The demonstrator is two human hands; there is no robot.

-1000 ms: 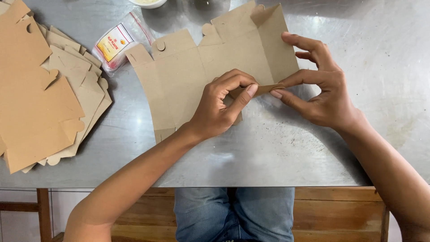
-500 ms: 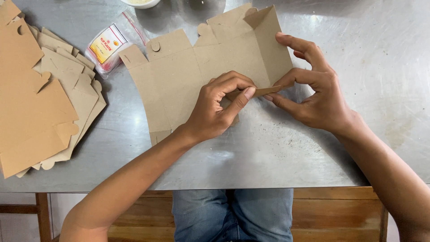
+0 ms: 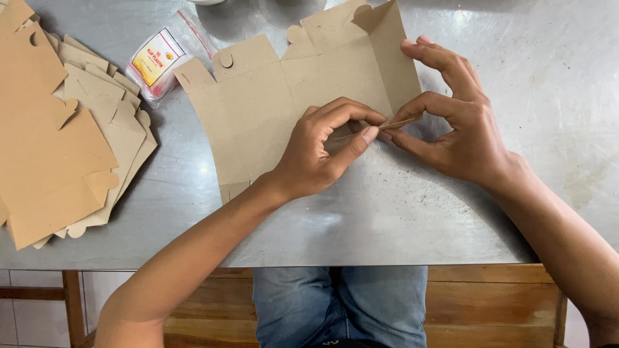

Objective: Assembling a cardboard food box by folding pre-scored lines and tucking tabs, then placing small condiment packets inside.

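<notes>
A flat brown cardboard box blank lies on the metal table, its right panel folded up. My left hand rests on the blank's lower right part and pinches a narrow flap along its near edge. My right hand pinches the same flap from the right between thumb and forefinger, the other fingers spread above the raised panel.
A stack of several more brown cardboard blanks lies at the table's left end. A small clear plastic packet with a yellow and red label sits behind the blank. The table's front edge runs just above my knees.
The blank has shifted slightly and its near flap now stands up thinner between my fingertips. Both hands stay pinched on it, with the right-hand fingers raised higher.
</notes>
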